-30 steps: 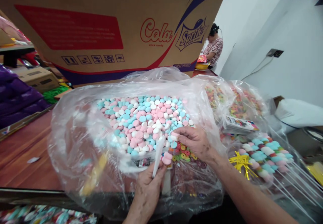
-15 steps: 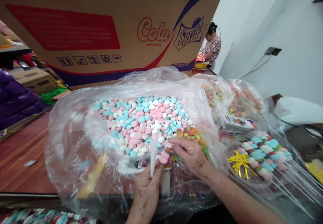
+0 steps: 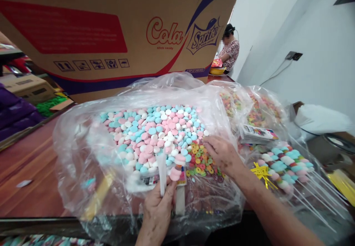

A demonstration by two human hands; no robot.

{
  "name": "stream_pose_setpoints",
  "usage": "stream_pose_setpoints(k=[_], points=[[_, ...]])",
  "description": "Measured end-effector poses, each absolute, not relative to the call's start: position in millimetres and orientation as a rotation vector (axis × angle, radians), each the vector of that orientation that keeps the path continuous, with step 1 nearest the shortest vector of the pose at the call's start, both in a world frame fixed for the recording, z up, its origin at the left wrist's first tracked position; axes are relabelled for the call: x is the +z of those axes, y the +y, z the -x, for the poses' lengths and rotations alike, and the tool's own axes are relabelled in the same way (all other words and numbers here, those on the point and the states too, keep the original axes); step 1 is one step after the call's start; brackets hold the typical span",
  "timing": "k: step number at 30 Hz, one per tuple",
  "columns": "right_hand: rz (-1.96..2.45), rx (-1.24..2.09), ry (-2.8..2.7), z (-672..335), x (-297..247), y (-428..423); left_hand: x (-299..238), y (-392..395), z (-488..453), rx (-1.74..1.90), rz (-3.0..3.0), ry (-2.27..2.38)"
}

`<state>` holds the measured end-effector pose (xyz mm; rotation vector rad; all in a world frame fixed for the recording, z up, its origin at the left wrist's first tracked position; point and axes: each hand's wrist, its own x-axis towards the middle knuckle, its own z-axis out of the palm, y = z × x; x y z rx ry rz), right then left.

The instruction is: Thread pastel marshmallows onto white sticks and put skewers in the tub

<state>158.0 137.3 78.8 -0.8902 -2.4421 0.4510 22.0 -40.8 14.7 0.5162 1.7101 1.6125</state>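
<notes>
My left hand [image 3: 158, 205] is closed around a flat white strip or stick [image 3: 161, 174] that points up. Beside the thumb, a short stack of pink and white marshmallows with an orange piece, a candy skewer [image 3: 175, 172], rises from the same grip. My right hand [image 3: 223, 155] hangs over the right edge of the candy pile, fingers bent together; what they hold, if anything, is hidden. Under it lie gummy rings [image 3: 200, 156] in red, yellow and green. Pink, blue and white marshmallows [image 3: 155, 129] fill the clear plastic bag [image 3: 74, 139] in front of me.
A large carton [image 3: 91, 35] stands behind the bag. To the right are finished candy skewers [image 3: 288, 164], yellow twist ties [image 3: 262, 174], a stack of printed cards [image 3: 257, 133] and bags of gummy rings [image 3: 255, 105]. Another person [image 3: 230, 50] is at the far end.
My right hand has moved right, away from the candy skewer, to the gummy rings. A pink marshmallow now shows at the skewer's top. The view has turned slightly right.
</notes>
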Motion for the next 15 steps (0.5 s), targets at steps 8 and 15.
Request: stream_pose_setpoints(k=[8, 15], points=[[1.021, 0.006, -2.777, -157.3, 67.8, 137.4, 11.5, -41.7, -21.8, 1.61, -0.521, 1.732], [0.836, 0.495, -2.65, -148.8, 81.7, 149.8, 19.4, -42.3, -21.6, 1.555, -0.563, 1.738]])
